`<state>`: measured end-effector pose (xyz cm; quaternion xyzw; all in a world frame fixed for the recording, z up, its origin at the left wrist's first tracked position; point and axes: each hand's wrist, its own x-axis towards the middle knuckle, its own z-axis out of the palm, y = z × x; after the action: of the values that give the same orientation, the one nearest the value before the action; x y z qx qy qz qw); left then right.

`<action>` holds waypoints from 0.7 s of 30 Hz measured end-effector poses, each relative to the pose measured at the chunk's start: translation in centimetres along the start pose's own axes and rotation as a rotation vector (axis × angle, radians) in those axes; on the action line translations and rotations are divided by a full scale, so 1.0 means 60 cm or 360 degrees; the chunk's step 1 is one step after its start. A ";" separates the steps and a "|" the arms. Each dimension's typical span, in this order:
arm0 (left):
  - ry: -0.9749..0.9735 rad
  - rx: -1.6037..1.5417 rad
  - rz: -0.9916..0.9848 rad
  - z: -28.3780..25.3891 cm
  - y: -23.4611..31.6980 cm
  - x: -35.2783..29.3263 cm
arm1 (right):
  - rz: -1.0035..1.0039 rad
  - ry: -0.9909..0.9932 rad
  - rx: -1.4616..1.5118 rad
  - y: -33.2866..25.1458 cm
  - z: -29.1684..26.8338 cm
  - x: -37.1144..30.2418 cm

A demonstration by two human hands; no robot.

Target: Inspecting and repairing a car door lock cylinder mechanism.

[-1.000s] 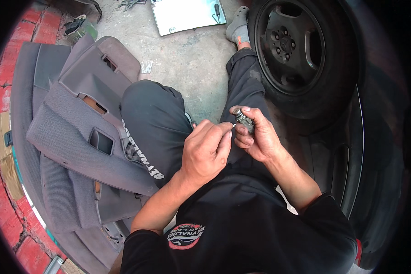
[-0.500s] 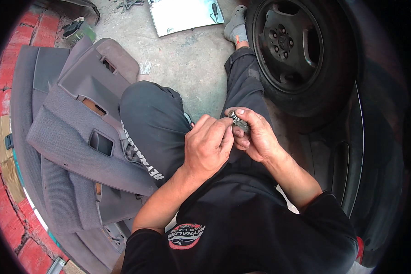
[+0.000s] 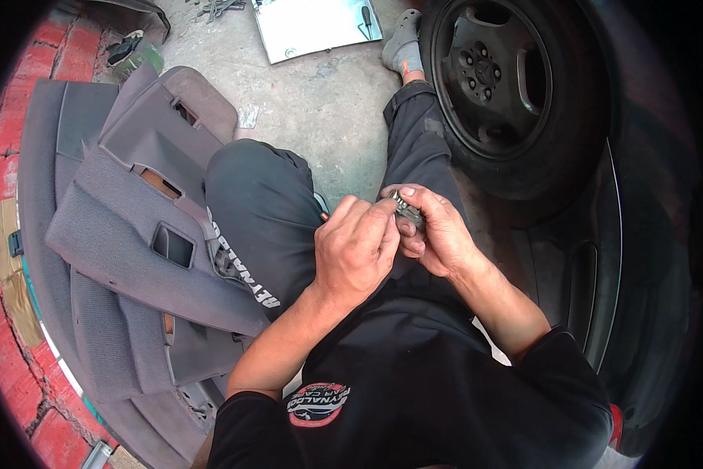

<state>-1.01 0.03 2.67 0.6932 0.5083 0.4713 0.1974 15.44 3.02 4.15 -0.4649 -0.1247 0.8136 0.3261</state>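
Note:
Above my lap, my right hand [image 3: 439, 230] is closed around a small grey metal part [image 3: 411, 213] with a shiny, ridged end, the thumb lying along its top. My left hand [image 3: 353, 248] meets it from the left, fingers curled and the index finger and thumb against the shiny end. Past the knuckles of that hand pokes a short orange-red tip [image 3: 324, 217] of a thin object, perhaps a tool handle. The rest of that object is hidden by the fingers, and so is most of the metal part.
Grey fabric door panels [image 3: 132, 211] are stacked at my left against a red brick wall [image 3: 11, 328]. A car wheel [image 3: 488, 78] stands ahead to the right, beside dark bodywork [image 3: 570, 289]. On the concrete floor lies a white board [image 3: 312, 31] bearing a black-handled tool [image 3: 366, 22].
Both hands stay almost in place. The metal part has turned slightly between the fingers, and the orange-red tip by my left hand has shifted and shows more.

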 end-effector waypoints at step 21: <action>-0.0404 0.0289 0.0119 -0.002 -0.005 0.006 | -0.0042 0.0222 -0.0116 0.021 -0.024 0.031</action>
<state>-1.25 0.47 2.68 0.7807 0.4935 0.3389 0.1788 15.48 3.10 1.49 -0.5304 -0.1372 0.7697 0.3277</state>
